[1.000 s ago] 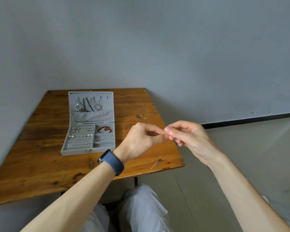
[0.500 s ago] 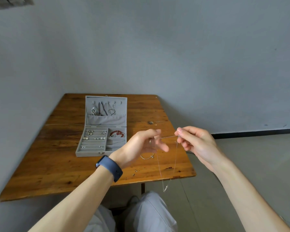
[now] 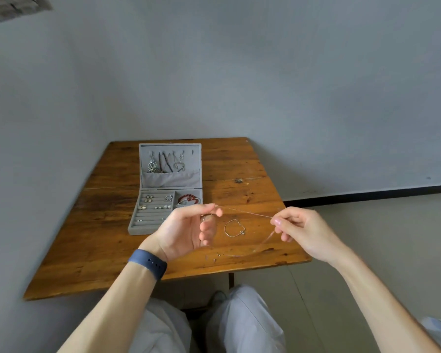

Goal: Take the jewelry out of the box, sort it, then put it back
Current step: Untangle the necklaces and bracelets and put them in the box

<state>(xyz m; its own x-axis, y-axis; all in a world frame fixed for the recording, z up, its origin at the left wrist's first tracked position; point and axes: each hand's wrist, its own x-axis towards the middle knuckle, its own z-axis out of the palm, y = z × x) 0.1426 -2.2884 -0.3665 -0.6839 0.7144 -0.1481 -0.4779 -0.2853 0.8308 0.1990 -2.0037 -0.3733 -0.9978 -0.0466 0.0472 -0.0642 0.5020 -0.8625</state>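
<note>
A thin silver necklace chain (image 3: 247, 213) stretches between my two hands above the table's near right part. My left hand (image 3: 189, 229) pinches one end between thumb and forefinger, its other fingers loosely curled. My right hand (image 3: 299, 229) pinches the other end, and the rest of the chain sags in a loop below. A silver bracelet (image 3: 234, 228) lies on the wood between my hands. The open grey jewelry box (image 3: 148, 229) stands to the left, with earrings in its ring rows, a red bangle (image 3: 189, 199) in its right compartment and necklaces hanging in its lid (image 3: 170, 180).
The wooden table (image 3: 105, 253) stands in a corner, with grey walls behind it and on its left. A few tiny pieces (image 3: 215, 256) lie near the front edge. My knees in grey trousers (image 3: 242, 324) are below the table's front edge. Pale floor lies to the right.
My hands were together pinching the chain; they have drawn apart, and the chain is now stretched between them. The view has shifted, and the bracelet on the table has come into sight.
</note>
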